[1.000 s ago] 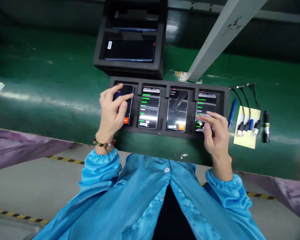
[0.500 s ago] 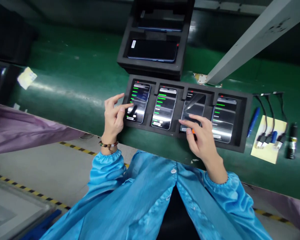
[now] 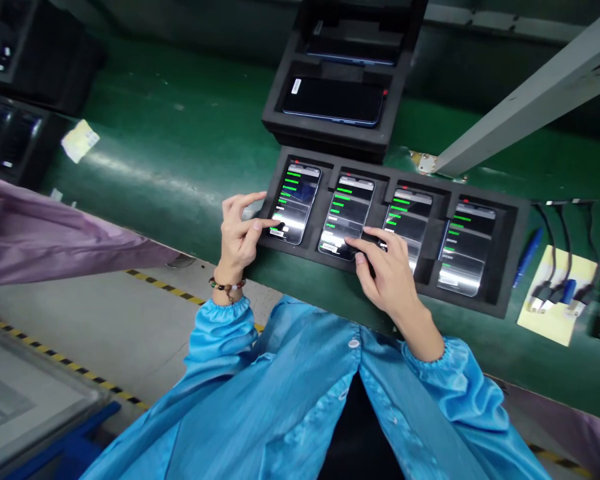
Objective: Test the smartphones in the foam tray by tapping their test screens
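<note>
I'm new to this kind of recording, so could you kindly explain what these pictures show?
There is no machine: one head-worn camera took every picture, looking down at the wearer's bare hands. On the green bench lies a dark tray with four lit phones. The left hand points at the lower part of the leftmost phone, the right hand at the second phone; whether either touches is hard to tell. Neither holds anything. Behind sits another tray; to the right are a blue pen and cable plugs on yellow paper.

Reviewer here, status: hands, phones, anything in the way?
Left hand at leftmost phone in tray, right hand at second phone; nothing held, touch unclear. All four screens lit. Right hand partly hides third phone.
</note>
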A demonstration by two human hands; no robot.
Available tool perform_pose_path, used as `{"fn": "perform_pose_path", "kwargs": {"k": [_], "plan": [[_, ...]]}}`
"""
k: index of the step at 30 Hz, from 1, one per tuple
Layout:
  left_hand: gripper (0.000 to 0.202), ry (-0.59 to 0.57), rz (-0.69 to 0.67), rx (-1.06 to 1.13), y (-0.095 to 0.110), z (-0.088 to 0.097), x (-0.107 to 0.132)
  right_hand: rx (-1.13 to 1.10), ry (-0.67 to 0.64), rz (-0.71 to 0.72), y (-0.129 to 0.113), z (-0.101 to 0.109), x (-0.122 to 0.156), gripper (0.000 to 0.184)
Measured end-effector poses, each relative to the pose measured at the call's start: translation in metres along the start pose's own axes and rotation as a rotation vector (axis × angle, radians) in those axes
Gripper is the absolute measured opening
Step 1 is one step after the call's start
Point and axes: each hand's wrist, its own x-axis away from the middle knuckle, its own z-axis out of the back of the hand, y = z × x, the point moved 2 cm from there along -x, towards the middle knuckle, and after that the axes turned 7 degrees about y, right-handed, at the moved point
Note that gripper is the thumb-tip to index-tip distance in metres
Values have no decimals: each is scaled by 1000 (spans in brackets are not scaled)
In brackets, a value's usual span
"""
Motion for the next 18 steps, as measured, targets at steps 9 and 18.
{"fn": "perform_pose_path", "kwargs": {"k": [9,18], "plan": [[72,40,37,21,6,3,-4,48,16,-23,2,6,1,35],[58,114,-23,143,11,-14,-24,143,196,-234,43,65,52,34]]}}
